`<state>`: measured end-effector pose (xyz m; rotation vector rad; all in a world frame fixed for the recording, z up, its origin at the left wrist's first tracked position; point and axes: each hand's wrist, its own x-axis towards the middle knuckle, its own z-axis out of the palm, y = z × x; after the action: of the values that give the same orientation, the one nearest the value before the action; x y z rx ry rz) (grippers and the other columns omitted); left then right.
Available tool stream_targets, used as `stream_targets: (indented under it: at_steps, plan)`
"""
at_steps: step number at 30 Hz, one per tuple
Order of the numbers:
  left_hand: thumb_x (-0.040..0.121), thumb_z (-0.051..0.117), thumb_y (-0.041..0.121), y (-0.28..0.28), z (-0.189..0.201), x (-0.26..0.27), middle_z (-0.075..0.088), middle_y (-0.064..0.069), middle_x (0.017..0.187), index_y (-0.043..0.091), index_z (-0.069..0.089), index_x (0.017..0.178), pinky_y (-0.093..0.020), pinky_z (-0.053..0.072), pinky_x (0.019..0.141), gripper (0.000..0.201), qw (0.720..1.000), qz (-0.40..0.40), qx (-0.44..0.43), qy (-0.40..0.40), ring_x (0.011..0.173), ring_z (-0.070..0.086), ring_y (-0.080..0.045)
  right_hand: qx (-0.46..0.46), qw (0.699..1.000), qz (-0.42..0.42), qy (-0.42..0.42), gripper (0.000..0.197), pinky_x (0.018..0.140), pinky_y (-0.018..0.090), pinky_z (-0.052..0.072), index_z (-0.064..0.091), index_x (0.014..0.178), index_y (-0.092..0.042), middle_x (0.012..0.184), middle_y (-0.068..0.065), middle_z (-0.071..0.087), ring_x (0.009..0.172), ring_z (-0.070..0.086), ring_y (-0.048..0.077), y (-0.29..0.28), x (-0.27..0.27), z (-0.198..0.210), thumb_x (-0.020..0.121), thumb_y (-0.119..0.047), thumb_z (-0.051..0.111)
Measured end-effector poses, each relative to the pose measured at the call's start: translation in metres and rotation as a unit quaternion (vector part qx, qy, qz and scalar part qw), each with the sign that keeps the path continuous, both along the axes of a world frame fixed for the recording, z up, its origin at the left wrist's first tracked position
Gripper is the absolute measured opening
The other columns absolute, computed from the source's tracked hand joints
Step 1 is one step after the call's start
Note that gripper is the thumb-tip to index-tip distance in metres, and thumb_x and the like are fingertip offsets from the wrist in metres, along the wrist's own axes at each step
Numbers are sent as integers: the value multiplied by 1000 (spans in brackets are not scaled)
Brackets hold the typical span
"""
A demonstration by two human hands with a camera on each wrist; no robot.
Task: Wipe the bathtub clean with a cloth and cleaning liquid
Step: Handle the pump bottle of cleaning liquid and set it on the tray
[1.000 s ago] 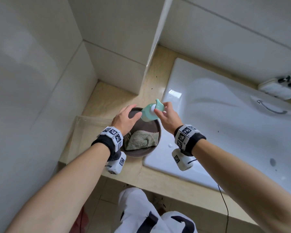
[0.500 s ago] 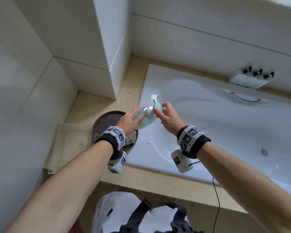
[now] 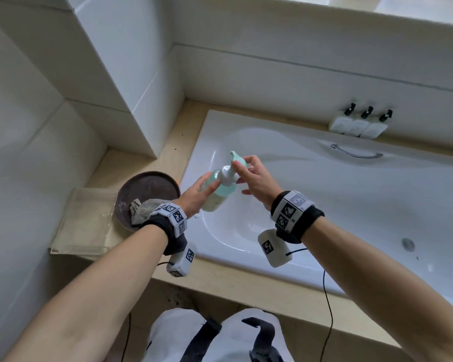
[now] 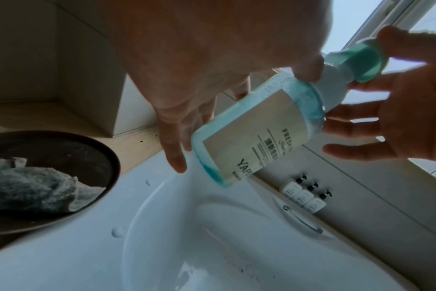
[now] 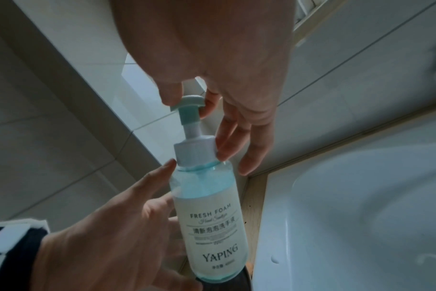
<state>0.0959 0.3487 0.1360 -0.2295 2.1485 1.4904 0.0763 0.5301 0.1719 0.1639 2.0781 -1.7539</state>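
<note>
A teal foam pump bottle (image 3: 219,194) with a pale label hangs tilted over the left end of the white bathtub (image 3: 324,205). My left hand (image 3: 202,189) holds its body from the left, thumb near the white collar (image 4: 334,86). The thumb and forefinger of my right hand (image 3: 242,167) pinch the pump head (image 5: 189,102), and the other fingers are spread beside the collar. The label (image 5: 212,212) reads "Fresh Foam". A crumpled grey cloth (image 3: 141,210) lies in a round brown dish (image 3: 147,186) on the beige ledge, left of my left wrist.
A clear tray (image 3: 87,223) sits under the dish at the ledge's left end. Three small white pump bottles (image 3: 358,124) stand on the far ledge above a chrome grab handle (image 3: 356,152). The drain (image 3: 407,244) lies at the right. A tiled column (image 3: 131,74) rises at the back left.
Both hands have carried the bottle from above the brown dish rightward to over the tub's left end. The cloth has stayed in the dish.
</note>
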Motion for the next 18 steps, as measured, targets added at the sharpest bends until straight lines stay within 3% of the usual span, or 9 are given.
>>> stream_targets:
  at_steps: [4,7,9,13,18]
  plan:
    - [79,48,76,23,4,6,54,5,131,50,40,135,-47,50,89,63,1000,5,15,1,116,53,-22,-36,998,-43,-18,28,87,46,50,52,110,-21,115,10,63,100,58,22,20,10,7,99,-46,44]
    - [74,50,78,37,3,4,54,2,128,46,43,132,-45,51,88,67,1000,11,21,2,113,55,-21,-77,993,-83,-33,23,87,48,51,56,102,-25,110,4,64,101,59,21,34,15,10,98,-45,46]
    - [74,53,75,45,2,0,55,2,127,44,45,132,-45,51,88,66,999,12,32,1,111,56,-21,-99,989,-104,-48,24,89,49,51,56,105,-24,111,3,64,102,59,20,41,17,11,96,-45,50]
    - [81,59,61,63,0,-13,59,8,118,38,51,132,-43,51,87,56,997,23,71,-3,108,57,-17,-117,978,-157,-72,47,92,52,47,55,118,-18,122,5,64,113,58,19,53,16,10,88,-54,58]
    - [86,59,56,90,-1,-29,61,9,120,42,56,129,-48,52,88,45,995,-8,95,-18,110,57,-18,-151,963,-155,-163,80,100,62,39,54,130,-28,135,9,51,127,45,28,71,17,3,67,-78,55]
